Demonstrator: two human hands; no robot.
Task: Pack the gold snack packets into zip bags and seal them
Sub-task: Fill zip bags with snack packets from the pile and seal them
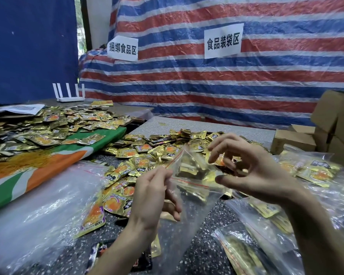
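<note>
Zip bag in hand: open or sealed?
Open. The left hand pinches one lip of the zip bag, right hand holds packets at its gaping mouth; red strips apart.

Only the person's arms show: the left hand (147, 193) and right hand (252, 167) are bare, with slim fingers (232, 181), and the bare forearms (115, 251) have no covering at the wrists.

1. One wide-angle camera on the person's head faces forward and down, close over the left hand (153, 195) and right hand (252, 165).
2. It reaches the speckled table (205, 249) and the striped tarp (207, 86) behind.
</note>
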